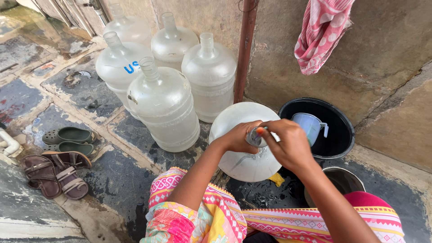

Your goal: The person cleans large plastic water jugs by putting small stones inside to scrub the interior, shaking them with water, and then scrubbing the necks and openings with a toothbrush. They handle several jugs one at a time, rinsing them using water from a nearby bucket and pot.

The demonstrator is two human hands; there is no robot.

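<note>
A large clear water jug (pixel 240 148) stands on the wet floor right in front of me. My left hand (pixel 238 136) wraps around its narrow neck. My right hand (pixel 288 143) is closed over the mouth of the same jug, fingers bent at the rim; whether it holds something small there I cannot tell. A black bucket (pixel 342 121) sits just behind the jug to the right, with a pale blue plastic mug (pixel 308 126) inside it. My knees in pink patterned cloth are at the bottom of the view.
Several more clear jugs (pixel 164 105) stand grouped at the back left against the wall. A rusty pipe (pixel 245 49) runs up the wall beside a hanging pink cloth (pixel 319 33). A metal pot (pixel 344 180) is by my right knee. Green clogs (pixel 69 137) and brown sandals (pixel 54 173) lie left.
</note>
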